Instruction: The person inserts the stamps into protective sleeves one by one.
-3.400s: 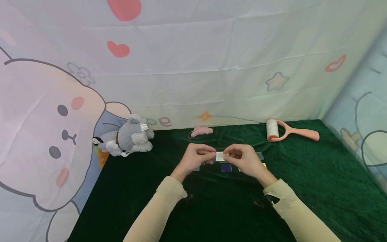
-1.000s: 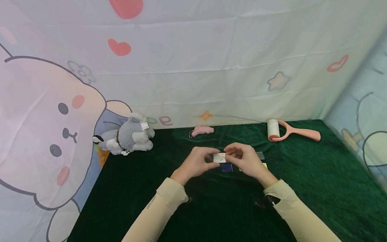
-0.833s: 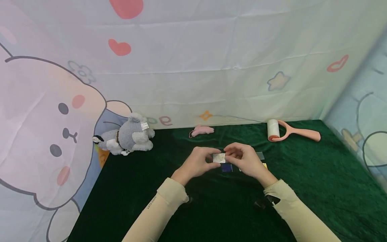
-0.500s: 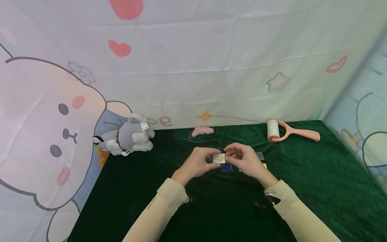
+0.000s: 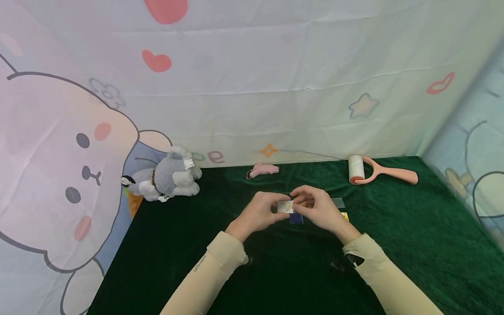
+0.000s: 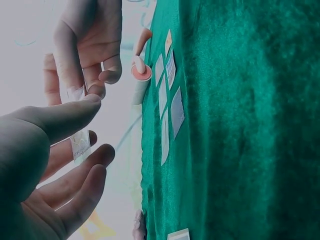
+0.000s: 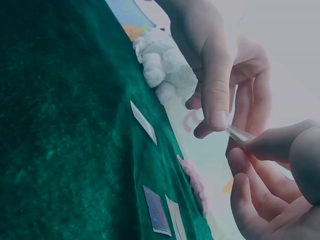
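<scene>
Between both hands is a small, whitish, square packet [image 5: 285, 207] with faint print and clear edges, held up over the green cloth. My left hand [image 5: 257, 215] holds it between thumb and forefinger at its lower and upper edges. On its right side, the thumb and fingertips of my right hand [image 5: 318, 210] pinch it. Edge-on in the right wrist view, the packet [image 7: 239, 134] spans the gap between both thumbs. Below it on the cloth lies a dark blue packet [image 5: 296, 219]. A yellow one [image 5: 345, 216] and a greyish one [image 5: 338, 202] show beyond my right hand.
The left wrist view shows several flat packets [image 6: 177, 112] in rows on the cloth [image 6: 240, 125]. A separate pale packet [image 7: 143, 123] lies further left. Along the back are a grey plush toy [image 5: 169, 175], a small pink plush [image 5: 264, 169] and a lint roller [image 5: 356, 168].
Since the oldest frame, my left fingers have spread from the packet's left edge to above and below it. The packet has shifted slightly left and down. Lately both hands have barely moved.
</scene>
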Demonstrator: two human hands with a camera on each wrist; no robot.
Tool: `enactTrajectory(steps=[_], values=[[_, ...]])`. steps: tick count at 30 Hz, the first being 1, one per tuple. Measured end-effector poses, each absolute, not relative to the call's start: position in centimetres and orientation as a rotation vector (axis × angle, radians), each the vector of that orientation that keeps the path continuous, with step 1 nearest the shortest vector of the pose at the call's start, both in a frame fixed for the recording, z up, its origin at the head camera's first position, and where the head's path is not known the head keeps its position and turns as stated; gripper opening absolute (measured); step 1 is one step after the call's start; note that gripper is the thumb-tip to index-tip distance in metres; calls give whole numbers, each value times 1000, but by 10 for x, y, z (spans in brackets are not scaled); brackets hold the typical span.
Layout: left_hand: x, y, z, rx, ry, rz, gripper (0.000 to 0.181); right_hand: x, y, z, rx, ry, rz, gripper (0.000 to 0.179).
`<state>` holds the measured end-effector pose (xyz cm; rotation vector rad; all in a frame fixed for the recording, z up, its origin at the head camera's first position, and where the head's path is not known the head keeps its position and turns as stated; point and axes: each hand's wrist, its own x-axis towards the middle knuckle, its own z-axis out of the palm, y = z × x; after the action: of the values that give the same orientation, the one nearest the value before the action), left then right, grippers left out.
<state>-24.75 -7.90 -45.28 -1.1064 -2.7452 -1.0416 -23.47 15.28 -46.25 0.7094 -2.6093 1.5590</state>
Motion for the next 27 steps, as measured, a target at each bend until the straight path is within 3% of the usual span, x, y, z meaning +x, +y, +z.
enactTrajectory(steps=[12,27], values=[[-249,-81,-455,-1038,-2704,-1228,21,-234,153,-464,721,-2609,1575,26],[-250,-84,-458,-891,-2716,-1295,13,-234,153,-463,734,-2621,1560,25]])
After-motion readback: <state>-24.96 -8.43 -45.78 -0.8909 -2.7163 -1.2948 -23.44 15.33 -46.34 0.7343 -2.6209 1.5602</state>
